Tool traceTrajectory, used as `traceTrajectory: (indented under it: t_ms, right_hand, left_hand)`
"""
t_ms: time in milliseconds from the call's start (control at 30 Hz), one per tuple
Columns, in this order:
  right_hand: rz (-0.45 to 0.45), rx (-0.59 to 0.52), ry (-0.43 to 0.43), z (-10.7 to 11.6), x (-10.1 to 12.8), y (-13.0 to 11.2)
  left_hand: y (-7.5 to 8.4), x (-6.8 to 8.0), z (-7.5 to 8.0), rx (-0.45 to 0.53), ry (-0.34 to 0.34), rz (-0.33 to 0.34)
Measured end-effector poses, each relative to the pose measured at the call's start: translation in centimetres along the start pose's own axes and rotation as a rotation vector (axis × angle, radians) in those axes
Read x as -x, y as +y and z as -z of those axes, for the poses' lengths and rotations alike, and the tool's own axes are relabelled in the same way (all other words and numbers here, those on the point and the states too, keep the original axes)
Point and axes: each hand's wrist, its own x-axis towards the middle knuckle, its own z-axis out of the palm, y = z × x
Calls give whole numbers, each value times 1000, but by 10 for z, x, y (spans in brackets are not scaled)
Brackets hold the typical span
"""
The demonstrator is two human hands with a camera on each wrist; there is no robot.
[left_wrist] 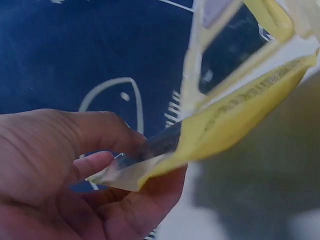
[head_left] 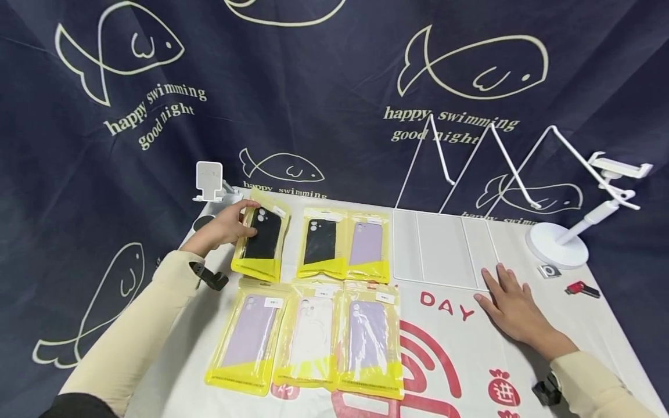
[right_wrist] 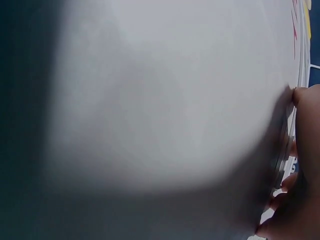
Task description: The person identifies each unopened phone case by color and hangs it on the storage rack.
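While my right hand (head_left: 514, 310) rests flat, my left hand (head_left: 226, 227) pinches the sixth black-case packet (head_left: 263, 239), five packets already laid out.

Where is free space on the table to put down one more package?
Bare cloth lies between the bottom-row packages and the right hand, and in front of that hand. The left side is crowded: six yellow packages close together, the left hand holding the black-case package. The white rack fills the back.
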Motion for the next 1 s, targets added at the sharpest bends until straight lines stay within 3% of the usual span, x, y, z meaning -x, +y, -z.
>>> traceTrajectory:
  t_ms: [167, 267, 733, 1000]
  right_hand:
    - [2, 4, 1, 1, 0, 0]
    - [1, 0, -1, 1, 0, 0]
    - [-3, 12, -20, 4, -4, -3]
    - [-3, 19, -22, 8, -4, -3]
  left_hand:
    - [21, 14, 0, -92, 98, -193]
    - [36, 25, -7, -123, 109, -315]
    - [101, 63, -63, -305, -43, -733]
    - [133, 66, -96, -364, -75, -929]
